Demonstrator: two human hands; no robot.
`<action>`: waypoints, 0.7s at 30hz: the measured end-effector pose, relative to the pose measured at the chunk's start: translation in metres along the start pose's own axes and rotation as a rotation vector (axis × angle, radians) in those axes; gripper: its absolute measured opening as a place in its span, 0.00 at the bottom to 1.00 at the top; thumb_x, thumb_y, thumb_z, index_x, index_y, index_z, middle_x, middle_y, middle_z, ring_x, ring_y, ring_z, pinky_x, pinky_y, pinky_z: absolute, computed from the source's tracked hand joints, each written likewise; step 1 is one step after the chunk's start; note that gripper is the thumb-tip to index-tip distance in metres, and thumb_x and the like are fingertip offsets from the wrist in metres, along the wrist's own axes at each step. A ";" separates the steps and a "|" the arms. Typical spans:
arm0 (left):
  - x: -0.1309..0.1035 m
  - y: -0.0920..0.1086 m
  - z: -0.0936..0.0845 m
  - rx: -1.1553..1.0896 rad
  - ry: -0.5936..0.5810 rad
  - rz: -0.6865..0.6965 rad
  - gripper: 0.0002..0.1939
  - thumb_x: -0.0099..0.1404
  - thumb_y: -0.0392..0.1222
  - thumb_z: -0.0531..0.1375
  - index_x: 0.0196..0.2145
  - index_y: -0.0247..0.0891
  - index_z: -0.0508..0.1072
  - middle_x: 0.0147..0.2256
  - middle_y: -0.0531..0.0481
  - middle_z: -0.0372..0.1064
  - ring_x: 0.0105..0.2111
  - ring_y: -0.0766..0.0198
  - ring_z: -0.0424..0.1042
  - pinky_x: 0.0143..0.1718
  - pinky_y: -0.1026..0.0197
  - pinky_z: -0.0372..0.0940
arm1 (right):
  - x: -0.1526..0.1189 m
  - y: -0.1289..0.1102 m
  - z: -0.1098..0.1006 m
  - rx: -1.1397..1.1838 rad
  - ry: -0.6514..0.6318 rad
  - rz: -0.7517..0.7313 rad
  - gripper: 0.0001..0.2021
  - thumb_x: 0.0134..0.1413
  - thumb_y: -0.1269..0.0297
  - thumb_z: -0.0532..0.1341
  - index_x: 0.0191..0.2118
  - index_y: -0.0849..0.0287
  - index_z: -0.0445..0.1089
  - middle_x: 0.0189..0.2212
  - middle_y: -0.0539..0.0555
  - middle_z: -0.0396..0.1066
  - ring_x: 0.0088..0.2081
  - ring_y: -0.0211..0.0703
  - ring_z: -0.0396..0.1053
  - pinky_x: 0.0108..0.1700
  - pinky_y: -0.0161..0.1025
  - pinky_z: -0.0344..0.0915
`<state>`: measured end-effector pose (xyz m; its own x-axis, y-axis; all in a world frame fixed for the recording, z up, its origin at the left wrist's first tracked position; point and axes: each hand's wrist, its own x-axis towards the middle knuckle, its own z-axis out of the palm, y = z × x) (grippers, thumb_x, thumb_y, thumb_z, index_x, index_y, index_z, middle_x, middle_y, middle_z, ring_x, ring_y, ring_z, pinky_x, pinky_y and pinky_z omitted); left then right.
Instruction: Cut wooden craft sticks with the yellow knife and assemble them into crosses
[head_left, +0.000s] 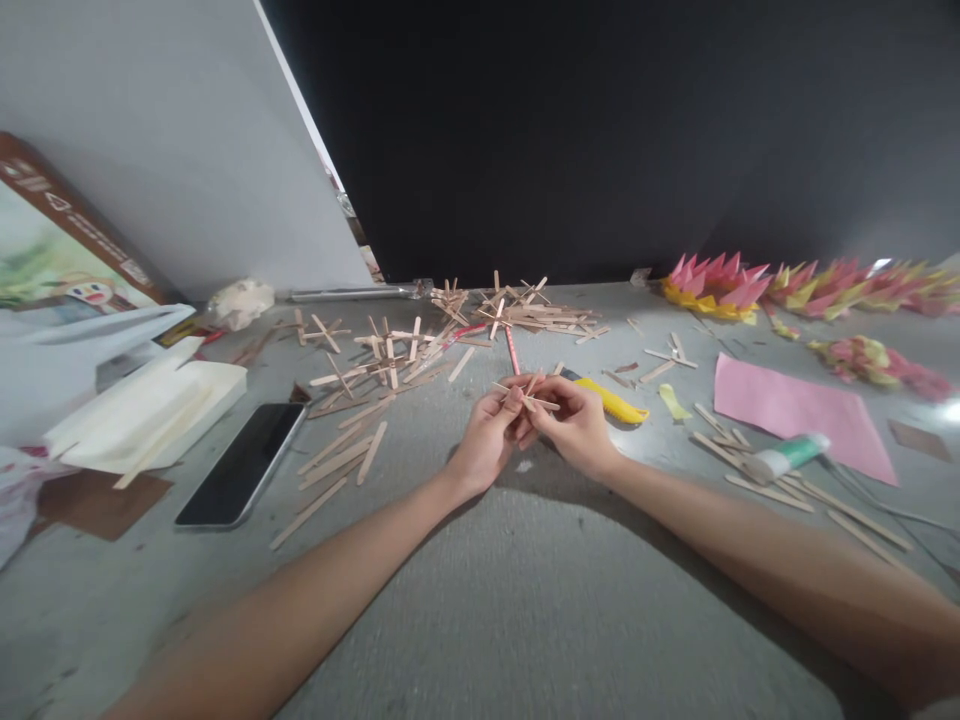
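Observation:
Several crossed popsicle sticks [541, 404] are held together between my two hands over the middle of the grey surface. My left hand [487, 435] pinches them from the left with thumb and fingers. From the right, my right hand [577, 420] grips the same sticks, its thumb close to the crossing point. The fingers hide part of the sticks, so how they are joined cannot be made out. A red-and-white pencil [512, 352] lies just beyond my fingertips. Close beside my right hand is a yellow utility knife [615, 401].
Behind my hands lies a heap of popsicle sticks [540, 318], many crossed. To the left are loose sticks [337, 462], a phone [244, 465] and an opened white box [210, 400]. At right are pink paper [795, 405], a glue tube [787, 458] and folded-paper flowers [716, 285].

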<state>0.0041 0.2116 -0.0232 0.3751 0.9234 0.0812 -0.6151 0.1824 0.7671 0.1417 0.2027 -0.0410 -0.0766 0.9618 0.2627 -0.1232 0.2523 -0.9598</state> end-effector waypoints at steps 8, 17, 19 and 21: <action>0.000 0.001 0.000 -0.016 -0.010 -0.016 0.18 0.62 0.50 0.73 0.44 0.34 0.82 0.20 0.59 0.58 0.20 0.72 0.53 0.19 0.69 0.54 | 0.001 -0.002 -0.002 0.024 -0.034 -0.013 0.12 0.61 0.52 0.70 0.42 0.53 0.76 0.32 0.53 0.79 0.30 0.47 0.76 0.35 0.45 0.75; 0.000 0.000 -0.004 0.004 0.004 -0.020 0.20 0.61 0.52 0.74 0.44 0.34 0.81 0.20 0.61 0.52 0.20 0.73 0.47 0.20 0.70 0.51 | 0.004 -0.002 -0.001 -0.080 0.019 -0.120 0.12 0.61 0.52 0.69 0.40 0.56 0.77 0.32 0.52 0.79 0.33 0.44 0.77 0.36 0.40 0.73; 0.000 -0.001 -0.005 0.017 0.003 -0.019 0.21 0.61 0.52 0.74 0.45 0.34 0.81 0.20 0.62 0.51 0.20 0.73 0.46 0.20 0.69 0.50 | 0.004 -0.002 -0.001 -0.095 0.025 -0.152 0.12 0.62 0.52 0.69 0.40 0.57 0.77 0.34 0.53 0.80 0.34 0.44 0.77 0.37 0.39 0.74; 0.000 -0.002 -0.007 0.024 0.006 -0.009 0.21 0.62 0.53 0.73 0.46 0.35 0.80 0.20 0.62 0.51 0.20 0.73 0.46 0.20 0.69 0.50 | 0.004 -0.002 -0.002 -0.097 0.018 -0.176 0.11 0.63 0.54 0.68 0.41 0.56 0.78 0.36 0.53 0.81 0.37 0.43 0.78 0.39 0.38 0.74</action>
<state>0.0004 0.2137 -0.0294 0.3766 0.9237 0.0706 -0.5950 0.1828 0.7827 0.1431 0.2062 -0.0386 -0.0449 0.9035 0.4262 -0.0369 0.4248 -0.9045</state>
